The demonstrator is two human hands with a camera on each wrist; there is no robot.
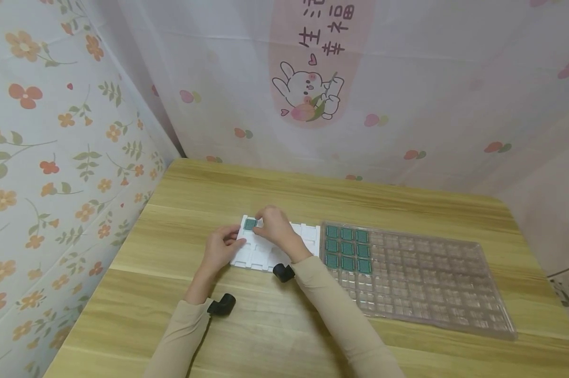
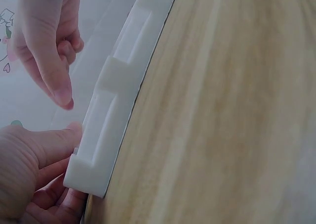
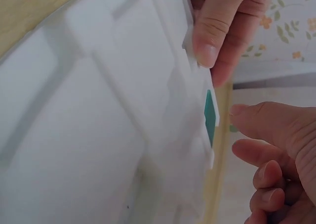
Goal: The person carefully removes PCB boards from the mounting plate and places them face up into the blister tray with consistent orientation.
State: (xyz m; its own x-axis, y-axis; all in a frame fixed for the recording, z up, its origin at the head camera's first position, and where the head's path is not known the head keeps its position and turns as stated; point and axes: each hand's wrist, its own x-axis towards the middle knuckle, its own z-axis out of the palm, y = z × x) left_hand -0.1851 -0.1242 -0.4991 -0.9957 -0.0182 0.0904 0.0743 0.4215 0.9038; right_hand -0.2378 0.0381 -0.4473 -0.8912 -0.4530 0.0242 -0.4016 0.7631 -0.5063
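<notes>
On the table lies a white tray with shallow compartments. My left hand grips its left edge, thumb on top, as the left wrist view also shows. A small green square piece like a circuit board or chip sits in the tray's far-left compartment. Over the tray, my right hand is close beside that piece. In the right wrist view the thumb and forefinger stand slightly apart with nothing between them, and the green piece shows a little away from the fingertips.
To the right, against the white tray, lies a long clear plastic tray with many small pockets. Several green pieces fill its far-left pockets. Black wrist cameras stick out from both sleeves. Printed curtains hang behind and left of the table.
</notes>
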